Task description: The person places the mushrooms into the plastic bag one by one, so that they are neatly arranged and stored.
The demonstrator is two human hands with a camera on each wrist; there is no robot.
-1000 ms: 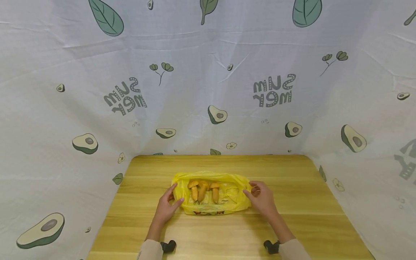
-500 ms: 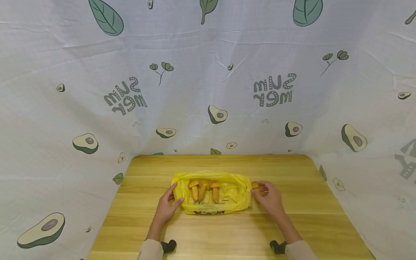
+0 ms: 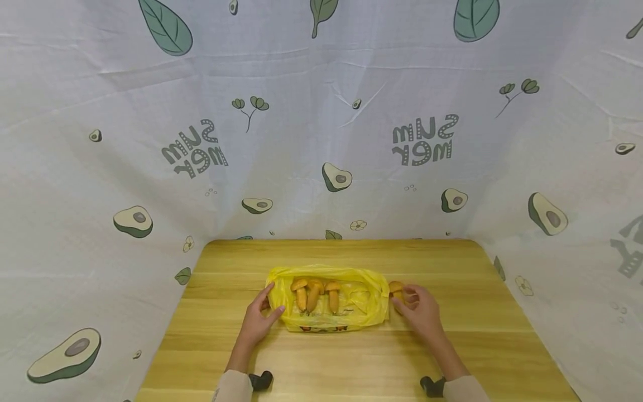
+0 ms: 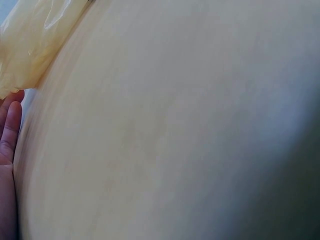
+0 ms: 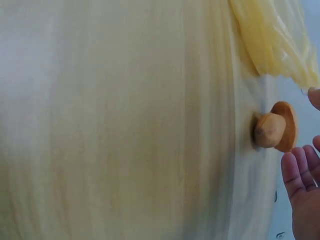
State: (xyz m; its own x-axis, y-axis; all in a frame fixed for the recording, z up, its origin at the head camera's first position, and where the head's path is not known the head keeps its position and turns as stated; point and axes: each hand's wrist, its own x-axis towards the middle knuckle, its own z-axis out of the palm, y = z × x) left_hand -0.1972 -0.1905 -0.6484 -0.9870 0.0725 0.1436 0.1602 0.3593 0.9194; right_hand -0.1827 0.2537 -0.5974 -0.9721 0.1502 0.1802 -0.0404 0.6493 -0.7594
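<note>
A yellow plastic bag [image 3: 361, 321] lies mouth up in the middle of the table, with three orange-brown mushrooms [image 3: 334, 298] inside. At its left end my left hand [image 3: 257, 321] holds the edge, thumb on the near side and fingers around the end. Just outside the bag's right end rests another mushroom [image 3: 396, 289], its stem toward me. My right hand [image 3: 423, 310] is beside this mushroom, thumb spread from the fingers. In the right wrist view, the fingertips are right at the mushroom's cap [image 5: 289, 127], and the thumb is near the bag's edge [image 5: 275, 40].
The wooden table [image 3: 321, 363] has rounded back corners. White cloth [image 3: 301, 139] printed with avocados and leaves hangs behind it and along both sides. A black wrist mount [image 3: 260, 381] sits by the left sleeve, with another [image 3: 432, 386] by the right.
My right hand has moved right from the bag's edge, bringing a mushroom out onto the table beside it, and its fingers have loosened. The left hand stays put.
</note>
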